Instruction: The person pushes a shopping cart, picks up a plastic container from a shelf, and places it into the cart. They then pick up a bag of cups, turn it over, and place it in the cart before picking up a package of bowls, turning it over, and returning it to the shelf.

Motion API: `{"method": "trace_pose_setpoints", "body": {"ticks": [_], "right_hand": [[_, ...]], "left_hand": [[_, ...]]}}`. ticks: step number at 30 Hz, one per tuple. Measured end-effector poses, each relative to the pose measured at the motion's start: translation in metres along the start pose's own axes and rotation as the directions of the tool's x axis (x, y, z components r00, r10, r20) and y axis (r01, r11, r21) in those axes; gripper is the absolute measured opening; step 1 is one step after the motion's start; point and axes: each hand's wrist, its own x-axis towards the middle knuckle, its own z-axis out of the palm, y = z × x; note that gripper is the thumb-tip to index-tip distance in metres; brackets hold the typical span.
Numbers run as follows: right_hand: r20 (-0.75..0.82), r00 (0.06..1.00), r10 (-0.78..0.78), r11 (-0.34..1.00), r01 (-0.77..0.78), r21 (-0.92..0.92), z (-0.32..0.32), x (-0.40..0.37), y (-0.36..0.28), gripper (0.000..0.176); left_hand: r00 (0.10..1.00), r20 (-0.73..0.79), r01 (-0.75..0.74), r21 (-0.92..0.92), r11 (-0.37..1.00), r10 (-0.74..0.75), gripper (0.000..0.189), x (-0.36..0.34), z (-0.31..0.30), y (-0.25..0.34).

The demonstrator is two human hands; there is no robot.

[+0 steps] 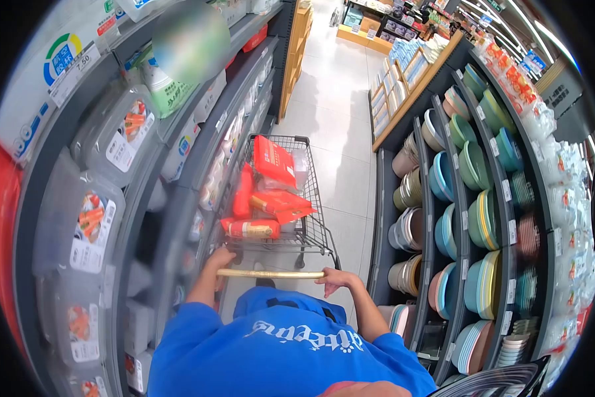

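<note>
A wire shopping cart (314, 198) stands in front of me, its pale yellow handle (271, 274) running across near my waist. My left hand (222, 257) is closed at the handle's left end; its fingers are partly hidden. At the right end, my right hand (336, 279) rests bent over the handle with fingers curled down. Inside the cart lie a red bag (275, 161), a red package with a pale label (252, 229), a red pouch (291, 206) and a long red pack (243, 192). A clear container (300, 165) sits by the far right corner.
On the left, close by, shelves hold clear plastic food boxes (92, 218) and packaged goods. Shelves on the right carry stacked basins (482, 218) and small bins (406, 228). A tiled aisle floor (337, 119) runs ahead, past a wooden-edged rack (416, 86).
</note>
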Motion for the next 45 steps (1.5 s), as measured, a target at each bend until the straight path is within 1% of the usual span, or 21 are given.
{"method": "trace_pose_setpoints", "body": {"ticks": [2, 4, 5, 6, 9, 10, 13, 14, 15, 17, 19, 22, 23, 26, 27, 29, 32, 35, 39, 42, 45], "right_hand": [[0.028, 0.998, -0.05, 0.998, 0.049, 0.045, 0.009, -0.001, 0.016, 0.05], [0.054, 0.994, -0.095, 0.994, 0.092, 0.063, 0.019, -0.009, 0.024, 0.048], [0.051, 0.994, -0.101, 0.994, 0.098, 0.057, 0.022, 0.006, 0.018, 0.048], [0.067, 0.991, -0.117, 0.992, 0.113, 0.057, 0.028, -0.001, 0.025, 0.047], [0.097, 0.983, -0.157, 0.983, 0.146, 0.108, 0.042, -0.005, 0.046, 0.048], [0.109, 0.988, -0.109, 0.994, 0.106, 0.04, 0.046, -0.012, 0.045, 0.049], [0.069, 0.996, -0.058, 0.995, 0.063, -0.077, 0.061, 0.001, 0.042, 0.049], [0.035, 0.998, -0.051, 0.992, 0.055, -0.117, 0.069, -0.002, 0.046, 0.05], [-0.003, 0.999, -0.045, 0.987, 0.044, -0.155, 0.077, -0.003, 0.05, 0.05], [-0.075, 0.996, -0.043, 0.98, 0.028, -0.196, 0.093, -0.005, 0.06, 0.051], [-0.143, 0.989, -0.038, 0.978, 0.008, -0.208, 0.107, 0.014, 0.069, 0.052], [-0.253, 0.966, -0.052, 0.993, 0.022, -0.118, 0.128, 0.022, 0.1, 0.054], [-0.279, 0.959, -0.051, 0.995, 0.025, -0.096, 0.131, 0.025, 0.105, 0.055], [-0.3, 0.954, 0.016, 0.991, -0.056, -0.124, 0.141, 0.033, 0.118, 0.061], [-0.3, 0.952, 0.059, 0.994, -0.084, -0.071, 0.149, 0.025, 0.113, 0.062], [-0.327, 0.929, 0.176, 0.964, -0.229, -0.132, 0.16, 0.019, 0.108, 0.053], [-0.436, 0.854, 0.283, 0.934, -0.35, -0.079, 0.185, 0.016, 0.111, 0.04], [-0.511, 0.806, 0.3, 0.913, -0.398, -0.092, 0.21, 0.009, 0.105, 0.034], [-0.592, 0.765, 0.252, 0.918, -0.382, -0.104, 0.234, 0.006, 0.11, 0.036], [-0.518, 0.816, 0.259, 0.918, -0.374, -0.13, 0.242, 0.006, 0.107, 0.038], [-0.368, 0.882, 0.293, 0.917, -0.368, -0.152, 0.245, 0.005, 0.099, 0.04]], "left_hand": [[0.998, -0.05, 0.051, 0.072, 0.996, -0.048, 0.04, -0.025, -0.001, 0.01], [0.978, -0.16, 0.14, 0.033, 0.99, -0.133, 0.039, -0.046, 0.009, 0.018], [0.965, -0.204, 0.169, 0.001, 0.986, -0.165, 0.039, -0.031, 0.012, 0.009], [0.957, -0.229, 0.164, -0.086, 0.983, -0.18, 0.037, -0.047, 0.021, 0.012], [0.895, -0.39, 0.197, -0.088, 0.976, -0.216, 0.036, -0.111, 0.027, 0.057], [0.881, -0.411, 0.202, -0.121, 0.972, -0.234, 0.036, -0.122, 0.033, 0.061], [0.858, -0.438, 0.174, -0.246, 0.954, -0.269, 0.038, -0.087, 0.06, 0.011], [0.861, -0.422, 0.119, -0.374, 0.92, -0.283, 0.034, -0.038, 0.095, -0.049], [0.867, -0.322, 0.108, -0.622, 0.775, -0.38, 0.029, -0.047, 0.099, -0.054], [0.884, -0.064, 0.094, -0.946, 0.31, -0.462, 0.021, -0.056, 0.102, -0.062], [0.906, -0.039, 0.115, -0.935, 0.334, -0.421, 0.027, -0.062, 0.099, -0.064], [0.914, -0.018, 0.135, -0.928, 0.346, -0.406, 0.034, -0.076, 0.117, -0.071], [0.93, -0.012, 0.149, -0.902, 0.406, -0.366, 0.035, -0.083, 0.119, -0.075], [0.954, 0.023, 0.142, -0.911, 0.386, -0.298, 0.038, -0.117, 0.118, -0.081], [0.962, 0.054, 0.15, -0.923, 0.354, -0.267, 0.038, -0.125, 0.12, -0.088], [0.975, 0.114, 0.167, -0.942, 0.29, -0.192, 0.039, -0.135, 0.122, -0.1], [0.973, 0.178, 0.213, -0.94, 0.267, -0.147, 0.039, -0.155, 0.126, -0.113], [0.97, 0.205, 0.236, -0.924, 0.302, -0.133, 0.038, -0.169, 0.126, -0.124], [0.968, 0.229, 0.25, -0.917, 0.309, -0.104, 0.04, -0.182, 0.124, -0.134], [0.97, 0.231, 0.241, -0.893, 0.381, -0.072, 0.043, -0.191, 0.11, -0.141], [0.972, 0.225, 0.232, -0.878, 0.418, -0.065, 0.043, -0.195, 0.097, -0.154]]}}
